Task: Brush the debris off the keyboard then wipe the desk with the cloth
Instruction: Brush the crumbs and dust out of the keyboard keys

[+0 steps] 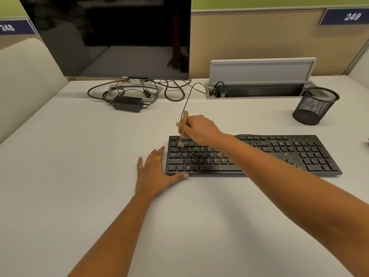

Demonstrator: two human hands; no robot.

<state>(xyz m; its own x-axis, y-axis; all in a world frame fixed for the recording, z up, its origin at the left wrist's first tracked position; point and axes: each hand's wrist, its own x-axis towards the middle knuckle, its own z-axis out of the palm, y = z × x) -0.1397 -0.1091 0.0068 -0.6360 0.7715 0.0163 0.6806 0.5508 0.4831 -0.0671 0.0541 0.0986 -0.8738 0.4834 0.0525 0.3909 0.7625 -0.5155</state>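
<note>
Your left hand (154, 172) lies flat against the speckled black keyboard (311, 156); right hand (200, 129) grips the wooden brush (185, 116). Brushing step: sweep rightward next.

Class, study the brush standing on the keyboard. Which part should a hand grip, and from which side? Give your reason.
Grip the wooden handle of the brush, above the bristles, coming from the right, as the right hand does. It stands nearly upright, bristles down on the left keys of the keyboard, so the handle is the free part.

DELL on monitor (125, 77), 249 on plaque (352, 16), seemingly 248 on left plaque (8, 28)
</note>
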